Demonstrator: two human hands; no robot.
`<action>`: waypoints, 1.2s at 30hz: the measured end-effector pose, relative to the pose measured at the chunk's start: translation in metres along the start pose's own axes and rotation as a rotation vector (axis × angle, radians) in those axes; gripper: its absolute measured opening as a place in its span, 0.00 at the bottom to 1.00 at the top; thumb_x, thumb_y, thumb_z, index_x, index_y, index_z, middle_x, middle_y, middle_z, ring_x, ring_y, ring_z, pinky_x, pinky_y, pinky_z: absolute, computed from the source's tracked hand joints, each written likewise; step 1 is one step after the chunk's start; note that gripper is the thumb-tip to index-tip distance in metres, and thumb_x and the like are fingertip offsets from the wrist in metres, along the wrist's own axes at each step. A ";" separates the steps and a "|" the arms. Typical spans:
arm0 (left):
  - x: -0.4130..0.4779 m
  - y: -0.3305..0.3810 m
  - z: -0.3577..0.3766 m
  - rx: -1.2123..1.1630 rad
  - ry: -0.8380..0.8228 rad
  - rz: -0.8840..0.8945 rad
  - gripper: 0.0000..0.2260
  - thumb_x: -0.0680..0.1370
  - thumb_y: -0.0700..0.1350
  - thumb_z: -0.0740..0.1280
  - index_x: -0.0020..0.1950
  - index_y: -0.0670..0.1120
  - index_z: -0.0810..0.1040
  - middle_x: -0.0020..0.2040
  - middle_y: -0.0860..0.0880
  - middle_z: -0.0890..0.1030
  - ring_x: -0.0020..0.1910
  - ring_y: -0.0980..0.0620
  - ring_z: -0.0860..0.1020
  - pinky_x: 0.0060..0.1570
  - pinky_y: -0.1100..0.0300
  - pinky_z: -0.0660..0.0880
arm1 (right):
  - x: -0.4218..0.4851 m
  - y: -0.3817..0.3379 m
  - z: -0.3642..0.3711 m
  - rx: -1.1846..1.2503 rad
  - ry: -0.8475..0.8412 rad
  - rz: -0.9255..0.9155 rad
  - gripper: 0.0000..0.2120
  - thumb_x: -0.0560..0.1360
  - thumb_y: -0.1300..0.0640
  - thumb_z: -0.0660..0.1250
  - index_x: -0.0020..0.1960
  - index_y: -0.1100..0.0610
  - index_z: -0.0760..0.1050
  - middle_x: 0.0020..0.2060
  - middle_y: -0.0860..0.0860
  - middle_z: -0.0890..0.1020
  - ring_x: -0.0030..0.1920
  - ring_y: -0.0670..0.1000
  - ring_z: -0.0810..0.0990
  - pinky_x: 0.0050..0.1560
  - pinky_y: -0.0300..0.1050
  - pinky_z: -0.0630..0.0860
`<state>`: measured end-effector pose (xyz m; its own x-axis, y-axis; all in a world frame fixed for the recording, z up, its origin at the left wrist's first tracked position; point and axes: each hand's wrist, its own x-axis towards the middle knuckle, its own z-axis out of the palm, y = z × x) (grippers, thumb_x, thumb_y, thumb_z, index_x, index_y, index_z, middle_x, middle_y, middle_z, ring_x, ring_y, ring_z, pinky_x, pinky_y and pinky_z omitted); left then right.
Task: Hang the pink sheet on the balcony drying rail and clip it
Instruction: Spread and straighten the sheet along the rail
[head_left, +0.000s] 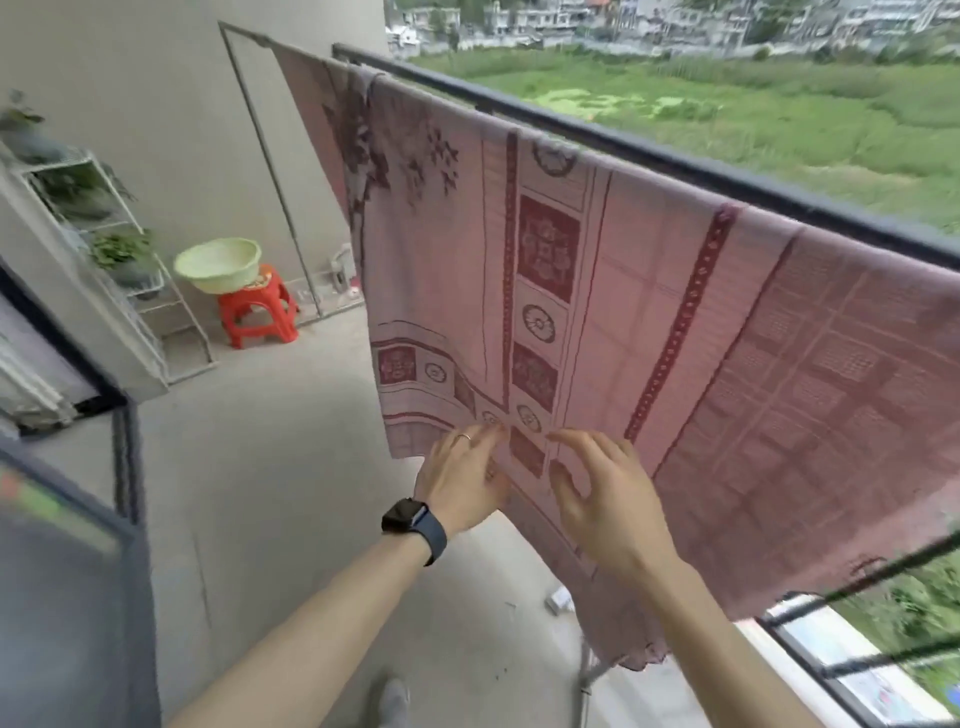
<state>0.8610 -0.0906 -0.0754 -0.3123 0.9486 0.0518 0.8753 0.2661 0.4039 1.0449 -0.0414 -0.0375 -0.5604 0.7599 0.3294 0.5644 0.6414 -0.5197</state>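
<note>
The pink sheet (613, 291), patterned in dark red, hangs draped over the black balcony rail (691, 169), which runs from the upper middle to the right edge. My left hand (465, 480), with a ring and a dark watch on the wrist, rests flat against the lower part of the sheet with fingers spread. My right hand (605, 496) is just to its right, fingers apart and curled, close to or lightly touching the cloth. Neither hand grips the fabric. No clip is visible.
A grey metal drying frame (270, 171) stands at the sheet's far end by the wall. A light green basin (218, 262) sits on a red stool (257, 314). A white plant shelf (109, 228) is at left. The concrete floor (291, 467) lies below.
</note>
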 end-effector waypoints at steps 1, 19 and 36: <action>0.002 -0.026 -0.010 0.019 -0.008 -0.041 0.23 0.76 0.49 0.63 0.72 0.55 0.69 0.69 0.52 0.73 0.67 0.46 0.71 0.63 0.53 0.70 | 0.017 -0.015 0.018 -0.007 -0.061 -0.042 0.15 0.78 0.55 0.66 0.65 0.48 0.76 0.60 0.43 0.80 0.61 0.52 0.74 0.55 0.45 0.73; 0.188 -0.418 -0.300 0.108 0.266 -0.145 0.22 0.79 0.50 0.62 0.74 0.53 0.68 0.74 0.51 0.69 0.71 0.48 0.69 0.67 0.56 0.64 | 0.390 -0.275 0.224 -0.053 -0.040 -0.289 0.17 0.79 0.50 0.66 0.67 0.48 0.76 0.66 0.44 0.78 0.69 0.52 0.71 0.65 0.51 0.73; 0.588 -0.583 -0.424 -0.030 0.312 0.070 0.24 0.78 0.53 0.62 0.74 0.54 0.66 0.74 0.50 0.66 0.72 0.48 0.66 0.70 0.52 0.66 | 0.760 -0.316 0.315 -0.328 0.319 -0.182 0.23 0.78 0.47 0.66 0.71 0.51 0.72 0.70 0.51 0.74 0.72 0.55 0.67 0.70 0.56 0.68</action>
<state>0.0107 0.2400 0.1068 -0.3536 0.8650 0.3559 0.8889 0.1923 0.4159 0.2496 0.2999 0.1288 -0.4830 0.5942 0.6431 0.6647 0.7269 -0.1724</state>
